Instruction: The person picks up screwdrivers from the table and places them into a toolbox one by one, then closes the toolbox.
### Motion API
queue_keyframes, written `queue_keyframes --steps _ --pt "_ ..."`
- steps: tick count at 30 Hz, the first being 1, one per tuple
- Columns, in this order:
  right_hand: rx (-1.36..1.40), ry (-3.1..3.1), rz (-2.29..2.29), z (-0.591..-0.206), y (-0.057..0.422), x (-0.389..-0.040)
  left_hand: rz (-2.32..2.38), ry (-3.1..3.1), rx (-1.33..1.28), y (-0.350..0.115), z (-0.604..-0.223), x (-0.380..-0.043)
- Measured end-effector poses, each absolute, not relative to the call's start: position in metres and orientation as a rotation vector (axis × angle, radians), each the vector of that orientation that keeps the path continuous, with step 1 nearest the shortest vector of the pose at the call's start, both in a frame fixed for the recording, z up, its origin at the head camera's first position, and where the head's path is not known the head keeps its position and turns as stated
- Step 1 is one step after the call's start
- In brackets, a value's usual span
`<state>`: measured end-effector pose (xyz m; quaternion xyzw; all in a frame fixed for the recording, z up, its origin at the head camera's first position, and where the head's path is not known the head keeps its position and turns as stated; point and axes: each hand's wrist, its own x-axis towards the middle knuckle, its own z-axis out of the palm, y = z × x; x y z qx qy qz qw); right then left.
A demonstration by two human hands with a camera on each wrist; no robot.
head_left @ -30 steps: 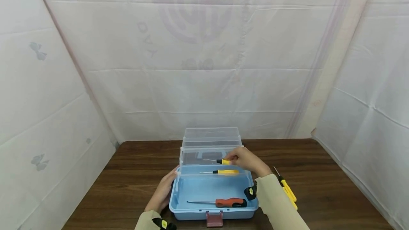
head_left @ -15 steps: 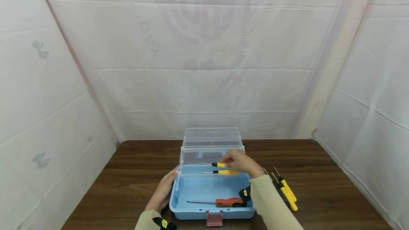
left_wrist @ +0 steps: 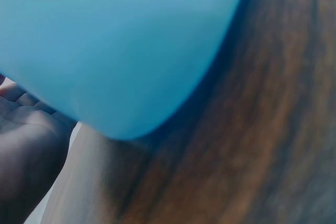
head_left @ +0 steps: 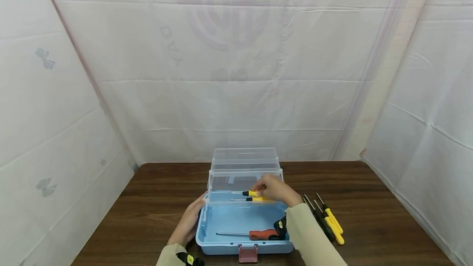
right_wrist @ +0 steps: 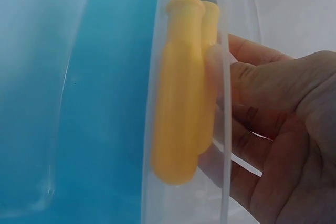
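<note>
My right hand [head_left: 274,189] pinches a small yellow-handled screwdriver [head_left: 252,193] with a black collar, low over the clear tray of an open blue toolbox [head_left: 229,249]. Beside it in the tray lies a second yellow screwdriver [head_left: 256,199], roughly parallel. The right wrist view shows both handles through the clear wall, the nearer handle [right_wrist: 178,93] partly covering the held one; fingers of the right hand [right_wrist: 278,114] reach behind the wall. My left hand [head_left: 191,216] rests along the toolbox's left side with its fingers extended; the box wall [left_wrist: 121,66] hides its fingertips in the left wrist view.
An orange-and-black screwdriver [head_left: 264,234] lies in the toolbox's main compartment. Right of the box, several yellow and black screwdrivers [head_left: 334,227] lie on the dark wooden table [head_left: 155,192]. The transparent lid [head_left: 244,154] stands raised at the back. White sheeting encloses the table.
My right hand has moved slightly left and down with the yellow screwdriver, bringing it close to the one in the tray. More screwdrivers on the table have come into view. The left hand stays put.
</note>
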<state>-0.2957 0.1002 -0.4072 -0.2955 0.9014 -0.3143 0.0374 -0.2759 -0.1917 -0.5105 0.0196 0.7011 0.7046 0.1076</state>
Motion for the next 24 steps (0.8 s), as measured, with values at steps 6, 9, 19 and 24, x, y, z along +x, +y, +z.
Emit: queue_keyframes --steps 6,9,19,24 --pt "-0.887 2.765 -0.968 -0.4083 0.0974 -0.2954 2.077 2.064 0.067 -0.1919 -0.5112 -0.2762" --pt "-0.882 2.759 -0.973 -0.4089 0.0966 -0.2953 2.082 2.059 0.058 -0.1916 -0.5108 -0.2764" --pt "-0.848 2.753 -0.971 -0.408 0.0944 -0.2918 2.075 2.068 0.05 -0.1916 -0.5109 -0.275" --pt "-0.808 2.77 -0.958 -0.4091 0.0935 -0.2928 2.06 2.082 0.065 -0.191 -0.5085 -0.2739"
